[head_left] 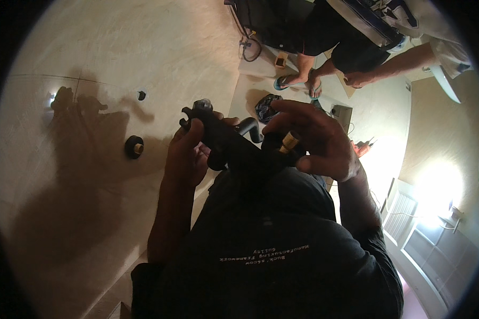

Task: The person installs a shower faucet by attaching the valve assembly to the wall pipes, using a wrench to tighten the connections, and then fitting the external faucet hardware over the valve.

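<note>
My left hand (186, 151) is wrapped round the left end of a black wall-mount mixer tap (234, 146), its thumb lying over the dark body. A dark open jaw, like a wrench's end (186, 117), sticks out by that thumb; whether it is a separate tool I cannot tell. Next to it shows a shiny round end (202, 105). A bent black spout or lever (252, 127) rises between my hands. My right hand (324, 141) curls its fingers and thumb about the tap's right end, where a brass fitting (289, 141) stands up. Shadow hides much of the body.
On the pale wall at left are a dark hole (141, 95) and a brass connector with a black flange (134, 147). Another person (356, 58) in sandals stands ahead. A black plastic bag (266, 108) and a red power tool (361, 149) lie on the floor. A bright lamp (439, 191) glares at right.
</note>
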{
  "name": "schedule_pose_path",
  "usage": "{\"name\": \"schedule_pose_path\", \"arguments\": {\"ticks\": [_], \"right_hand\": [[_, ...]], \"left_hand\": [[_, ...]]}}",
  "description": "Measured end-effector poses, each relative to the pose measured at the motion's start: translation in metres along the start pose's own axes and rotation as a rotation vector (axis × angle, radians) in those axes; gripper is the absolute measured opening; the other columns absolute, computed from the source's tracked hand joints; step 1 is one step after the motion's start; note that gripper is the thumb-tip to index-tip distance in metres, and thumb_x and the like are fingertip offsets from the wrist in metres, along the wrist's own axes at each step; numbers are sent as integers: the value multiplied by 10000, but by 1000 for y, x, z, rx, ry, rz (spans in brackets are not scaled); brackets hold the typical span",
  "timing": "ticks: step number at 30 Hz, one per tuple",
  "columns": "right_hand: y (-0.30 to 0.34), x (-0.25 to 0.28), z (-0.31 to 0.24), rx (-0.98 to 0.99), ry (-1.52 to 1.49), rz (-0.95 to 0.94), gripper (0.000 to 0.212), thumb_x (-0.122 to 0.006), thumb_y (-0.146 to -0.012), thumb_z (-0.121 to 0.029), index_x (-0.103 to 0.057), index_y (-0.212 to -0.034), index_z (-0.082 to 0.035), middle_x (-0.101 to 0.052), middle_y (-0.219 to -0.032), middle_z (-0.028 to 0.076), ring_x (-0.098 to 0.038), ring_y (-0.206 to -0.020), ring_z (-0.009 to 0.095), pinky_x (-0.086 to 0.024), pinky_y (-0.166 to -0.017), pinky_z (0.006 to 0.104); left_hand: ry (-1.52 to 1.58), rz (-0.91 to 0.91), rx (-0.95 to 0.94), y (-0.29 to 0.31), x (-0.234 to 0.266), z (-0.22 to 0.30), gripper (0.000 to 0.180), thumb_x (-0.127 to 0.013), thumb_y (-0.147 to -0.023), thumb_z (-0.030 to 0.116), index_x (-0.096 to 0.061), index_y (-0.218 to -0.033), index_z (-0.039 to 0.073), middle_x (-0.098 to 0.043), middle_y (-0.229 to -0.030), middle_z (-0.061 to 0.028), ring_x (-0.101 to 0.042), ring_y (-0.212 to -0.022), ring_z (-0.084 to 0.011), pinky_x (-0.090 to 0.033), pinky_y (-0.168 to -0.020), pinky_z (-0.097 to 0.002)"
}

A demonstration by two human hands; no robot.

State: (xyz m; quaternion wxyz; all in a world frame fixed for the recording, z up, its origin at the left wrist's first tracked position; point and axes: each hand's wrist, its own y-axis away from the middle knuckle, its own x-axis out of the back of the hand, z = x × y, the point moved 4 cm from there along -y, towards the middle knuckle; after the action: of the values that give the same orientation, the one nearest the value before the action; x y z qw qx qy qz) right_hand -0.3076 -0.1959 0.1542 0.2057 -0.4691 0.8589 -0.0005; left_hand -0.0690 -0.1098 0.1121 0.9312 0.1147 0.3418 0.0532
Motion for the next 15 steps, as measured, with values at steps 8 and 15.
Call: {"name": "schedule_pose_path", "arguments": {"ticks": [8,15], "right_hand": [[9,34,3,-212,186,-56,734,-750,-798,-268,-508,-1442,-14,-617,-1242,170,-635,-1135,278,-497,-1008,386],[10,36,-2,-366,264,9,709,-834,-784,-364,-598,-1336,13,-615,-1211,152,-611,-1155,257,-453,-1046,395]], "left_hand": [[56,111,109,-27,-10,-18,486,-633,-985,412,-580,-1170,-34,-691,-1110,-214,-653,-1164,-402,-530,-1012,-532],[43,153,130,-40,-20,-25,391,-659,-976,344,-603,-1097,-24,-713,-918,-172,-729,-970,-349,-574,-926,-468]]}}
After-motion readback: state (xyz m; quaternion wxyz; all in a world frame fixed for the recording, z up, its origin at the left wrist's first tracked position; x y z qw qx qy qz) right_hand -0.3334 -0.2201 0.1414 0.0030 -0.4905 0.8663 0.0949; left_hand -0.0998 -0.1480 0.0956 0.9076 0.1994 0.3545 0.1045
